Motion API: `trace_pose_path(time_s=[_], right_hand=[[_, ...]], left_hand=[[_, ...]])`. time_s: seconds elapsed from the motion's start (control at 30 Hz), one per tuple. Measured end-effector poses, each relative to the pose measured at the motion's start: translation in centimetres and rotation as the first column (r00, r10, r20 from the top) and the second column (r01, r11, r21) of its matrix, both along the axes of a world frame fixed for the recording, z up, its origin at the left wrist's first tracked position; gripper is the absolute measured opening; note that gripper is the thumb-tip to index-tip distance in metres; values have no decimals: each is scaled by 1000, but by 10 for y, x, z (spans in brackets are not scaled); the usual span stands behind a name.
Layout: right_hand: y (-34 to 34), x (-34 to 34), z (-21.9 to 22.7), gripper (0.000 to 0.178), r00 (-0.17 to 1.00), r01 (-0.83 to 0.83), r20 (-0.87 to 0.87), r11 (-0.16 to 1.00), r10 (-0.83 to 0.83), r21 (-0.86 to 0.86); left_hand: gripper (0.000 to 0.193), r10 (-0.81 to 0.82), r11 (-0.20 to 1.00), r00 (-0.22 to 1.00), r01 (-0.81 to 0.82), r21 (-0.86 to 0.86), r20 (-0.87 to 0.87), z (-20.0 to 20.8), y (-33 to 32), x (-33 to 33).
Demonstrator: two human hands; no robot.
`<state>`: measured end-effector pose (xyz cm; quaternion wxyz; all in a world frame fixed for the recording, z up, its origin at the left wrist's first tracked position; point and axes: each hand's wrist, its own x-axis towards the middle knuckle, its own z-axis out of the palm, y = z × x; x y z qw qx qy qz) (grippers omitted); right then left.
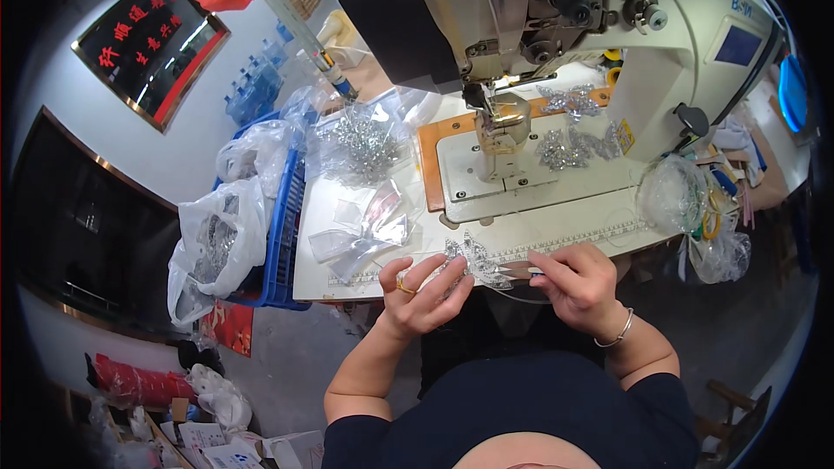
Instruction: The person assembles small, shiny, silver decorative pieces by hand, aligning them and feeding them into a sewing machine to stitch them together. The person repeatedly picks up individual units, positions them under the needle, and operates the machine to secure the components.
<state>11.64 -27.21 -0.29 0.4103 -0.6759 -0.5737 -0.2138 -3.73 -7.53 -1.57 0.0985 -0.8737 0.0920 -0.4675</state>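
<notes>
My left hand [420, 297], with a ring on one finger, is at the front edge of the sewing table [311, 282]. Its fingers grip a sparkling silver rhinestone appliqué [476, 259] with leaf-like points. To the right of it, my right hand [580, 285] is closed in a pinch near the appliqué's right end. Whatever lies between those fingertips is too small to make out. Behind both hands stands a white sewing machine [669, 78], its needle area above a pale metal plate [460, 182]. More rhinestone pieces [563, 149] lie on the machine bed.
On the left of the table are clear plastic pieces [360, 234] and a bag of rhinestone pieces [360, 139]. A blue crate [282, 217] with plastic bags [217, 247] stands beside it. Yellow-handled scissors [712, 215] and clear plastic bundles [673, 194] sit at the right edge.
</notes>
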Motion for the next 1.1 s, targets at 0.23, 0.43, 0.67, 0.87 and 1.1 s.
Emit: trace_pose_path(time_s=[0.23, 0.43, 0.67, 0.87, 1.1], right_hand=[[13, -4, 5, 28, 1000, -20, 7, 996, 21, -86], [18, -6, 4, 27, 998, -51, 36, 991, 56, -124], [19, -7, 5, 25, 998, -43, 30, 989, 48, -143], [18, -10, 3, 25, 999, -41, -27, 994, 38, -103], [17, -9, 4, 26, 998, -53, -27, 993, 51, -109]], left_hand=[[20, 40, 998, 999, -41, 49, 13, -2, -2, -5], [20, 30, 997, 1000, -31, 65, 5, -2, -4, -6], [20, 25, 998, 1000, -25, 57, 9, -3, -4, -7], [20, 27, 998, 1000, -28, 50, 11, -4, -3, -7], [20, 15, 999, 1000, -15, 47, 2, -4, -6, -6]])
